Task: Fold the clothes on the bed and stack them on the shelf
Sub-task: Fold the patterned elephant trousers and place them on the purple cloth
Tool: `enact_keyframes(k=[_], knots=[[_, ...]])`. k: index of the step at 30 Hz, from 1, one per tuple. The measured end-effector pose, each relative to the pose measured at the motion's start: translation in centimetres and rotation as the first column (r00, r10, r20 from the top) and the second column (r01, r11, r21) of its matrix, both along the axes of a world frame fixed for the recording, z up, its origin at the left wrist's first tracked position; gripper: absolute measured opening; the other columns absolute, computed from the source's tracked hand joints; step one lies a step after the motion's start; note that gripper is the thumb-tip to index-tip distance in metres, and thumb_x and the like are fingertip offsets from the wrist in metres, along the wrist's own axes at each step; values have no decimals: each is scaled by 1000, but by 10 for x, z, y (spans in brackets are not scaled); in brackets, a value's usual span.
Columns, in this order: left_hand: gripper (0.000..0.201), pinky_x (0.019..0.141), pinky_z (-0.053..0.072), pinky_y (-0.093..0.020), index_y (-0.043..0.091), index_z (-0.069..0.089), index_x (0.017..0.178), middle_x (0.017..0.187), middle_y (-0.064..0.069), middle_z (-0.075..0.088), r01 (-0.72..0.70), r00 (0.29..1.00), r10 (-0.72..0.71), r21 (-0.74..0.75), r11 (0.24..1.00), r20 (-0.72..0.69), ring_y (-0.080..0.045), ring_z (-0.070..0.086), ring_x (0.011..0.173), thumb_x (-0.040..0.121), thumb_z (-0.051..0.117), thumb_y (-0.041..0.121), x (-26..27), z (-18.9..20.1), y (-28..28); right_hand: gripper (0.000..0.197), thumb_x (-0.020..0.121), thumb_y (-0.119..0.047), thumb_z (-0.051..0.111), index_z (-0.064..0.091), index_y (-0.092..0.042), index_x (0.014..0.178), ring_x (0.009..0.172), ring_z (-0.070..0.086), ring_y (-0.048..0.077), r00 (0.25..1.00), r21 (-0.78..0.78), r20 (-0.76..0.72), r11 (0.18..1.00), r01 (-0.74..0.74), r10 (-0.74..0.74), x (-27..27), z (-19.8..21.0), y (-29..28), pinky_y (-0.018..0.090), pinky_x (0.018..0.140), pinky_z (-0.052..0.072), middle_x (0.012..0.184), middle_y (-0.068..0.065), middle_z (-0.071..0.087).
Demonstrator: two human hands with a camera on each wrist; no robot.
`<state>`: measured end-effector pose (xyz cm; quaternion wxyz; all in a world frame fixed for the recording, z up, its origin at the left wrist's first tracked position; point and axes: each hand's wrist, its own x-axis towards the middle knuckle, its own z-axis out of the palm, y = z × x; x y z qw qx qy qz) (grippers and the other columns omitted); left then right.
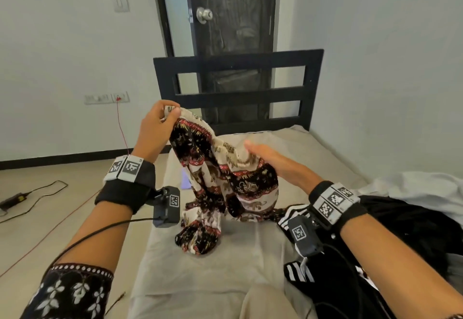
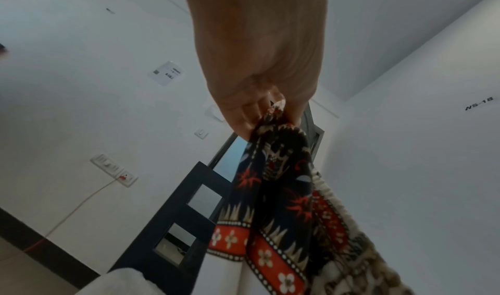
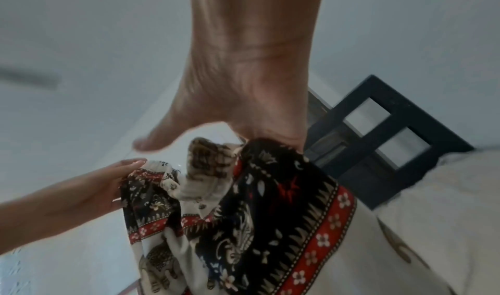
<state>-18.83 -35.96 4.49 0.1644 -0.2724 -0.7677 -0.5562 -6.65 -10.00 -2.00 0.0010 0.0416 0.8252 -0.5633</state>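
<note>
A patterned garment [image 1: 220, 183] in black, red and cream with elephant prints hangs over the bed [image 1: 225, 268]. Its lower end is bunched on the sheet. My left hand [image 1: 172, 113] is raised and pinches the garment's top edge between thumb and fingers. The left wrist view shows the left hand [image 2: 270, 111] closed on the garment [image 2: 278, 192], which trails down from it. My right hand [image 1: 253, 149] is lower and to the right, fingers straight against the cloth's cream side. In the right wrist view the right hand [image 3: 230, 107] has its thumb spread wide, and the garment [image 3: 257, 214] hides its fingers.
A heap of black clothes with white stripes [image 1: 295, 216] lies on the bed's right side, with a white cloth [image 1: 413, 188] behind it. The black headboard [image 1: 238, 93] stands ahead, a dark door [image 1: 230, 18] beyond. Cables [image 1: 37, 193] run across the floor at left.
</note>
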Motion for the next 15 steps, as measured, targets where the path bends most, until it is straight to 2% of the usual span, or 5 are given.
enact_keyframes(k=[4, 8, 10, 12, 15], knots=[[11, 79, 53, -47, 34, 46, 110, 94, -22, 61, 43, 998, -39, -70, 997, 58, -31, 62, 87, 100, 48, 32, 1, 11, -18, 53, 71, -52, 79, 60, -27, 114, 101, 59, 8, 999, 303, -42, 953, 15, -3, 13, 23, 2, 23, 78, 46, 109, -7, 62], [21, 83, 53, -43, 35, 57, 90, 105, -3, 60, 43, 999, -40, -212, 976, 22, -25, 59, 97, 102, 42, 26, 12, 29, -31, 48, 76, -54, 73, 73, -9, 92, 79, 71, 10, 927, 87, -325, 971, 225, -185, 21, 58, 9, 24, 73, 51, 84, 3, 75], [19, 90, 52, -48, 34, 61, 96, 112, -2, 61, 62, 998, -67, -247, 967, -9, -26, 59, 103, 101, 44, 27, 22, 47, -36, 47, 79, -57, 67, 74, -11, 84, 71, 71, 9, 886, -1, -386, 960, 280, -259, 30, 88, 9, 23, 72, 49, 76, 0, 74], [15, 85, 54, -41, 30, 59, 110, 108, -1, 64, 74, 995, -86, -226, 971, -46, -24, 62, 100, 100, 47, 29, 34, 67, -41, 42, 73, -60, 67, 73, -18, 78, 71, 70, 11, 853, -3, -437, 949, 316, -285, 37, 117, 13, 25, 75, 50, 72, -2, 73], [22, 79, 57, -34, 24, 59, 117, 100, -5, 68, 29, 991, -54, -199, 980, -121, -20, 67, 93, 96, 56, 30, 44, 95, -45, 42, 68, -49, 73, 73, -13, 90, 81, 72, 17, 880, 83, -451, 974, 210, -151, 49, 154, 22, 30, 80, 54, 82, 2, 75]])
